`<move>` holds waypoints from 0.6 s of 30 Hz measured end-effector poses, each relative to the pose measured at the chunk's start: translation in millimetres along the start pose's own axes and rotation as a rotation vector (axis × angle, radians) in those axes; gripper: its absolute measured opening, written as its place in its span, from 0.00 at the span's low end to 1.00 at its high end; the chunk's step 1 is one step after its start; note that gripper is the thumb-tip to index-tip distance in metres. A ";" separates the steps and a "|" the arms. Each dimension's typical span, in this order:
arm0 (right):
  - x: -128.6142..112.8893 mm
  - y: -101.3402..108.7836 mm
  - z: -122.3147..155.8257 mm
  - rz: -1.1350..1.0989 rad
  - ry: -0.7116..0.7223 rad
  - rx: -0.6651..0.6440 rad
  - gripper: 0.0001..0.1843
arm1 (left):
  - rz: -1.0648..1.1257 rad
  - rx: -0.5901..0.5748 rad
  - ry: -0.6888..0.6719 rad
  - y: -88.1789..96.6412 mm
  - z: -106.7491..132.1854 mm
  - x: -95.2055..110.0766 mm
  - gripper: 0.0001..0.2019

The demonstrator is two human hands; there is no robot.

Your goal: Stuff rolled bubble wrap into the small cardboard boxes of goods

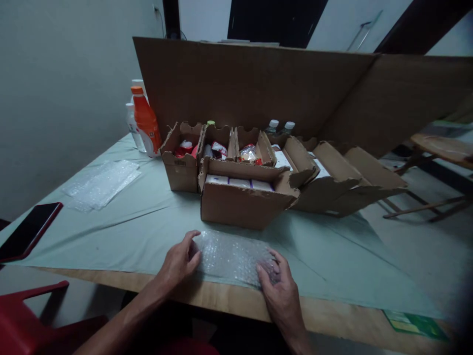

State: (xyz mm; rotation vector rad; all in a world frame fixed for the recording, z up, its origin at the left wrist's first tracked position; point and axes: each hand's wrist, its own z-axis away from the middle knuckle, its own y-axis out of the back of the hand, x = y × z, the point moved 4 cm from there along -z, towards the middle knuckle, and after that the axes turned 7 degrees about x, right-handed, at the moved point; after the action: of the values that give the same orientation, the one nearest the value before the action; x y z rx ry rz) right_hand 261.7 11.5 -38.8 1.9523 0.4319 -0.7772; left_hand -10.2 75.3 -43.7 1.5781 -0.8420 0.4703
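Observation:
A clear bubble wrap sheet [231,257] lies near the front edge of the table, before the cardboard boxes. At its left end, my left hand [181,259] grips the edge between thumb and curled fingers. My right hand [281,286] holds the right end the same way, thumb on top, some fingertips partly hidden. Just beyond the sheet stands an open cardboard box [236,209] with white and purple packs [239,183] in a row inside. To the left lie more bubble wrap sheets [105,182], overlapping flat on the cloth.
Behind is a row of open cardboard boxes [183,172] holding red and white packets. A tall cardboard panel [251,88] rises at the back. An orange bottle [146,123] stands at left, a phone [29,231] at the left edge. A red chair [25,320] is lower left.

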 end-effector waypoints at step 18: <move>-136.2 105.0 -104.1 0.023 0.715 0.313 0.19 | -0.063 0.577 -0.711 136.7 -86.6 125.3 0.12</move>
State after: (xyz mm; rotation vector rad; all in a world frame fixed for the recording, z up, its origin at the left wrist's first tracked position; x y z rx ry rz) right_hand 258.6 55.2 157.4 2.5036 0.7372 -0.1014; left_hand -15.5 126.2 154.4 2.3619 -1.2508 0.0854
